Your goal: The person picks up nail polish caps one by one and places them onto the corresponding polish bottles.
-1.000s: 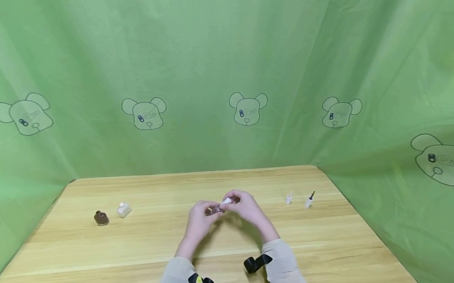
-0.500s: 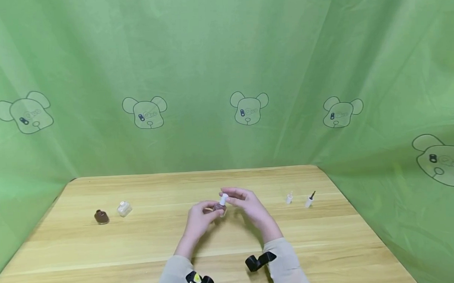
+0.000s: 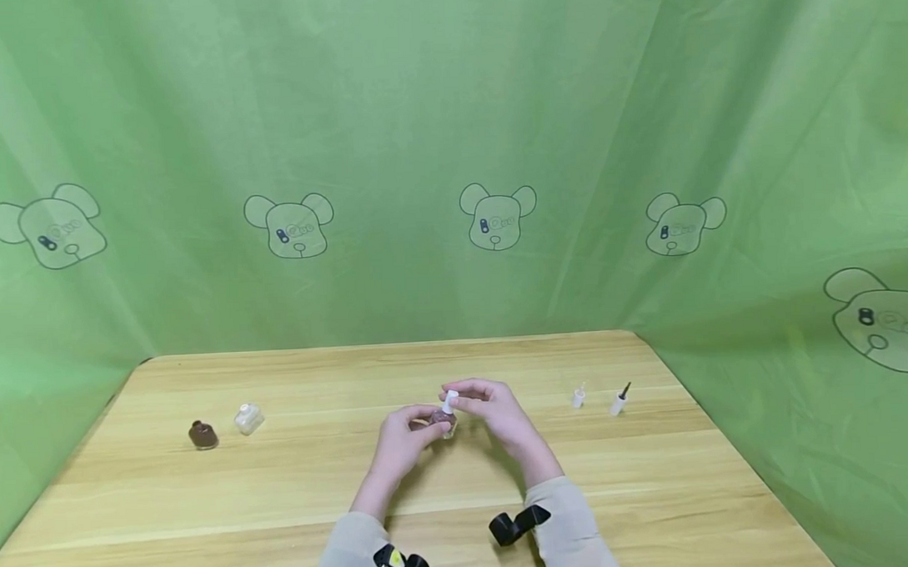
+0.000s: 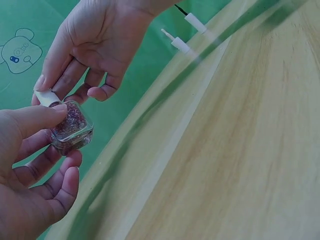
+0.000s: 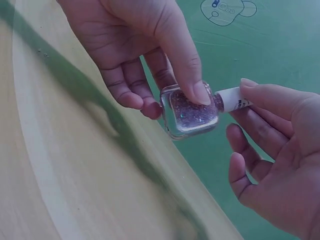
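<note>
My left hand grips a small clear glass nail polish bottle filled with purplish glitter, thumb on the near face and fingers behind. The bottle's white cap sits at its neck, and my right hand pinches that cap between thumb and forefinger. Seen from the head, bottle and cap lean a little to the right, above the middle of the table. The right hand's other fingers curl loosely away from the glass.
On the wooden table, a dark brown polish bottle and a clear one stand uncapped at the left. Two white caps, one with a pale brush and one with a dark brush, stand brush-up at the right. Green curtain surrounds the table.
The bottle has turned from lying nearly sideways to more upright, its cap now pointing up. My right fingers have shifted their hold on the cap. The other bottles and caps stay put.
</note>
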Action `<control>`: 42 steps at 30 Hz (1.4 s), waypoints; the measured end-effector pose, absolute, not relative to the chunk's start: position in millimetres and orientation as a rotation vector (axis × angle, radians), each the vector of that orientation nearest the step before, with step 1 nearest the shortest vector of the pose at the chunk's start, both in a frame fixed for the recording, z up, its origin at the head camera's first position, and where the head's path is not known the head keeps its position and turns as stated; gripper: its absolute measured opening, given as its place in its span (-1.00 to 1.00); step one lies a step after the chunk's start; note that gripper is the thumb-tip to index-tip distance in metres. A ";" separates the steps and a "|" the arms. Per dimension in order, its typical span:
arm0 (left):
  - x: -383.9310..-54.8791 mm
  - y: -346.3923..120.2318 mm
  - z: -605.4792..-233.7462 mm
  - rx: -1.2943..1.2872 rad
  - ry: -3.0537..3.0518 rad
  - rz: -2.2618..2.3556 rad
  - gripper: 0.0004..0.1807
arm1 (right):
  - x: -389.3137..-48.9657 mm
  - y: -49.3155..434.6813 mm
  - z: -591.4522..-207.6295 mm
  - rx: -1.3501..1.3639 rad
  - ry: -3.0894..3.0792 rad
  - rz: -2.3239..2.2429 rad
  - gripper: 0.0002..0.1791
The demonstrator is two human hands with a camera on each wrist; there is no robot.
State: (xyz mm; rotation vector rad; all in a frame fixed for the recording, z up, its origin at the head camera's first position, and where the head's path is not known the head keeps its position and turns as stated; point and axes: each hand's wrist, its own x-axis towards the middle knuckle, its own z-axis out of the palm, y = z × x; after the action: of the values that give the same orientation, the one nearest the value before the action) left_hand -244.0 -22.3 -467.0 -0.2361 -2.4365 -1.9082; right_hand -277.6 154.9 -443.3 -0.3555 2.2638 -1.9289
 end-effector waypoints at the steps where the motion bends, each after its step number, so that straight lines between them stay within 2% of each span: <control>1: -243.8 -22.2 -466.7 -0.237 -2.437 -1.904 -0.65 | -277.7 154.4 -443.5 -0.343 2.278 -1.933 -0.63; 10: -244.0 -20.8 -465.9 -0.256 -2.433 -1.868 -0.65 | -277.5 145.7 -443.9 -0.159 2.430 -2.005 -0.72; 19: -245.6 -18.7 -466.0 -0.284 -2.432 -1.816 -0.65 | -269.9 139.0 -433.8 -0.089 2.486 -2.032 -0.75; 24: -244.8 -17.9 -464.3 -0.264 -2.432 -1.815 -0.65 | -262.7 135.5 -423.7 -0.142 2.488 -2.046 -0.74; 35: -246.3 -18.6 -464.6 -0.215 -2.417 -1.838 -0.67 | -277.1 150.6 -446.3 -0.337 2.255 -1.993 -0.54; 42: -246.6 -18.4 -465.9 -0.207 -2.398 -1.845 -0.65 | -278.1 155.0 -446.6 -0.457 2.193 -1.950 -0.55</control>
State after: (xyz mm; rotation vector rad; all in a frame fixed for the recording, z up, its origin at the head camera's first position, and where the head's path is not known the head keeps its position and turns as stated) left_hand -246.6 -18.4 -465.9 -0.2072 -2.3981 -1.8448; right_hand -278.1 155.0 -446.6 -0.4569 2.1931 -1.9497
